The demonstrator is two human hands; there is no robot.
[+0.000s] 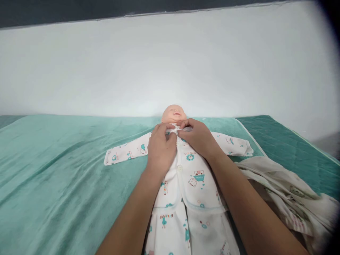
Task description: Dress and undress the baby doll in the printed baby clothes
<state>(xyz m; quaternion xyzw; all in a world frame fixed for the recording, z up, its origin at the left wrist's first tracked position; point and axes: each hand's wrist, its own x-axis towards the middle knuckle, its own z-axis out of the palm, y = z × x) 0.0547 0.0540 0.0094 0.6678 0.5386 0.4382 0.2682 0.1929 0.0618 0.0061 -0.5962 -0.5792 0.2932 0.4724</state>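
A baby doll (174, 112) lies on its back, dressed in a white printed baby jacket (195, 173) with its sleeves spread to both sides. At the jacket's neckline, my left hand (162, 140) pinches the collar edge between thumb and fingers. Facing it, my right hand (195, 136) pinches the other side of the collar, and the fingertips nearly meet below the doll's chin. Lower on the jacket front a pale button (180, 168) shows. Matching printed pants (209, 230) lie below the hem. What sits between my fingertips is partly hidden.
A light green blanket (66, 159) covers the surface, with folds on the left. Darker green quilted fabric (281, 141) lies at the right. A crumpled cream cloth (287, 191) with printed patterns rests beside my right forearm. Behind stands a white wall (132, 67).
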